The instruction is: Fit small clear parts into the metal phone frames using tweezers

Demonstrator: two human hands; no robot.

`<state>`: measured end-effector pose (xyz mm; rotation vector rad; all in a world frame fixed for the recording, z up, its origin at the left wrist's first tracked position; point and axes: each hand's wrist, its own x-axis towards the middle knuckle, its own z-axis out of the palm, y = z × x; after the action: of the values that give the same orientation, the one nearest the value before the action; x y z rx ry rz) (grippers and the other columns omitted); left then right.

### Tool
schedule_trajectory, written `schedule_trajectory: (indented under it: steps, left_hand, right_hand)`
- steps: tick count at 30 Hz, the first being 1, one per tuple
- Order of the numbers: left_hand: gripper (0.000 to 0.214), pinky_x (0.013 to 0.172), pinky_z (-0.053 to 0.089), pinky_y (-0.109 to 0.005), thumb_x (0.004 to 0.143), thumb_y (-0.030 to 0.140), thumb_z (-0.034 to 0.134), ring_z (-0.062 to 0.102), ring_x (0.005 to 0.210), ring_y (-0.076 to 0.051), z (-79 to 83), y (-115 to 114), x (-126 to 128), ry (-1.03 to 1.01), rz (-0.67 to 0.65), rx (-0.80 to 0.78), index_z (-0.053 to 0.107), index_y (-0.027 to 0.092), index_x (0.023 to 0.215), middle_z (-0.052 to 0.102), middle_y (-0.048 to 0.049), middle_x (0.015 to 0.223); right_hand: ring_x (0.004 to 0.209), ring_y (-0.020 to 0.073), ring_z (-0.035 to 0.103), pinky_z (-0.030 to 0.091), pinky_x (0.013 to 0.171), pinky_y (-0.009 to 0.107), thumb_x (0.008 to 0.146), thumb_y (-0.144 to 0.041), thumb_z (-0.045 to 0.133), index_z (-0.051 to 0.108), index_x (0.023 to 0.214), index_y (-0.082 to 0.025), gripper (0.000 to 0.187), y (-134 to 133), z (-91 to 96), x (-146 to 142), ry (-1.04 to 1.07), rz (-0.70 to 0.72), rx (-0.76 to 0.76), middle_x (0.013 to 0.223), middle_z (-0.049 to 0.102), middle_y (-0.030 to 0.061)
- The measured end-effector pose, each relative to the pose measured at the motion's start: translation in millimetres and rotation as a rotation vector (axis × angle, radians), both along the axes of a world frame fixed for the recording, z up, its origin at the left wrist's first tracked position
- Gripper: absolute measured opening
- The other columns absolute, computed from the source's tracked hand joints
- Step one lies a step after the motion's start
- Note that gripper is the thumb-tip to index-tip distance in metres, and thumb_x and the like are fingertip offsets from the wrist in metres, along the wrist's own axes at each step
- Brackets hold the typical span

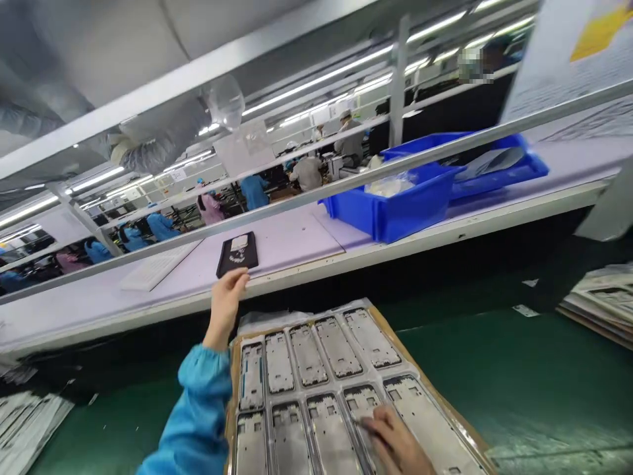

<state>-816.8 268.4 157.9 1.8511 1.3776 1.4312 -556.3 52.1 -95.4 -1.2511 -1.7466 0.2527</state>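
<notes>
1. The left hand, in a blue sleeve, is raised and empty, its fingers lightly together, just beside a black rectangular panel on the pale lilac belt.
2. The right hand has its fingertips together, touching a silver metal phone frame; any pinch cannot be told.
3. Frames like it, matte with rectangular cut-outs, lie in 2 rows on a cardboard-edged tray, with clear plastic film behind.
</notes>
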Motion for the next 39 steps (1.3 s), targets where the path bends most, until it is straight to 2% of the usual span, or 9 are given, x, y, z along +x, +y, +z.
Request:
schedule_trajectory:
  steps: [1,3,6,9,12,18,26,31,39]
  left_hand:
    - [0.032,0.072,0.051,-0.028,0.083,0.043,0.075,0.061,0.075,-0.014,-17.7,-31.3,-4.1,-0.286,-0.089,-0.069,0.072,0.015,0.101,0.069,-0.0051,0.089]
    - [0.040,0.067,0.049,-0.026,0.070,0.047,0.088,0.056,0.069,-0.012,-46.2,-90.7,-5.0,-0.691,-0.214,-0.219,0.072,0.016,0.088,0.064,-0.0018,0.078]
    - [0.039,0.057,0.044,-0.019,0.065,0.045,0.093,0.048,0.062,-0.007,-62.4,-152.4,4.1,-1.023,-0.298,-0.376,0.070,0.016,0.077,0.054,0.0020,0.070]
    - [0.033,0.053,0.040,-0.016,0.067,0.038,0.094,0.044,0.060,-0.005,-56.6,-178.2,9.8,-1.181,-0.372,-0.434,0.069,0.017,0.073,0.050,0.0031,0.069]
    - [0.029,0.054,0.040,-0.016,0.067,0.034,0.094,0.043,0.059,-0.006,-49.2,-187.7,9.3,-1.220,-0.447,-0.420,0.069,0.019,0.073,0.050,0.0031,0.068]
    - [0.030,0.051,0.037,-0.018,0.070,0.036,0.092,0.041,0.053,-0.005,-52.2,-199.3,12.8,-1.142,-0.480,-0.347,0.067,0.020,0.073,0.049,0.0046,0.064]
    - [0.026,0.050,0.039,-0.019,0.071,0.035,0.092,0.049,0.054,-0.007,-57.1,-197.8,20.7,-1.099,-0.506,-0.327,0.070,0.020,0.072,0.057,0.0029,0.064]
    - [0.026,0.048,0.042,-0.019,0.070,0.035,0.092,0.049,0.052,-0.007,-59.6,-194.0,20.9,-1.104,-0.494,-0.355,0.070,0.020,0.071,0.059,0.0021,0.065]
    - [0.022,0.049,0.045,-0.018,0.072,0.030,0.091,0.053,0.052,-0.006,-67.6,-186.9,7.1,-1.096,-0.453,-0.331,0.072,0.019,0.072,0.064,0.0010,0.070]
  right_hand:
    - [0.080,0.0200,0.070,0.061,0.069,0.028,0.104,-0.033,0.040,0.069,0.103,-0.024,0.031,-0.8,17.6,-0.3,0.091,0.010,0.019,0.094,0.065,0.0095]
    - [0.080,0.0200,0.069,0.062,0.069,0.029,0.104,-0.041,0.045,0.073,0.097,-0.023,0.034,0.8,58.6,-3.0,0.271,-0.032,0.072,0.090,0.064,0.0080]
    - [0.064,0.0159,0.063,0.056,0.053,0.025,0.103,-0.042,0.053,0.075,0.097,-0.025,0.028,7.2,124.5,-14.6,0.440,0.222,0.173,0.074,0.063,0.0025]
    - [0.062,0.0157,0.065,0.056,0.050,0.026,0.101,-0.028,0.059,0.073,0.108,-0.024,0.016,10.1,175.9,-32.4,0.517,0.477,0.238,0.073,0.067,0.0023]
    - [0.072,0.0179,0.073,0.062,0.057,0.028,0.092,-0.013,0.071,0.070,0.116,-0.027,0.028,7.1,200.9,-48.8,0.480,0.592,0.231,0.089,0.075,0.0042]
    - [0.071,0.0186,0.076,0.065,0.058,0.027,0.087,-0.010,0.075,0.068,0.107,-0.027,0.027,0.4,207.4,-65.4,0.449,0.518,0.260,0.086,0.078,0.0028]
    - [0.071,0.0158,0.076,0.064,0.063,0.023,0.088,-0.008,0.072,0.065,0.106,-0.028,0.027,-1.0,212.7,-58.5,0.322,0.519,0.215,0.085,0.078,-0.0005]
    - [0.067,0.0123,0.074,0.062,0.060,0.019,0.091,-0.011,0.071,0.064,0.099,-0.028,0.020,-0.5,207.4,-60.7,0.302,0.477,0.190,0.085,0.077,-0.0027]
    - [0.069,0.0140,0.075,0.062,0.060,0.020,0.093,-0.019,0.070,0.067,0.099,-0.028,0.011,9.0,198.4,-76.0,0.272,0.421,0.183,0.087,0.078,-0.0013]
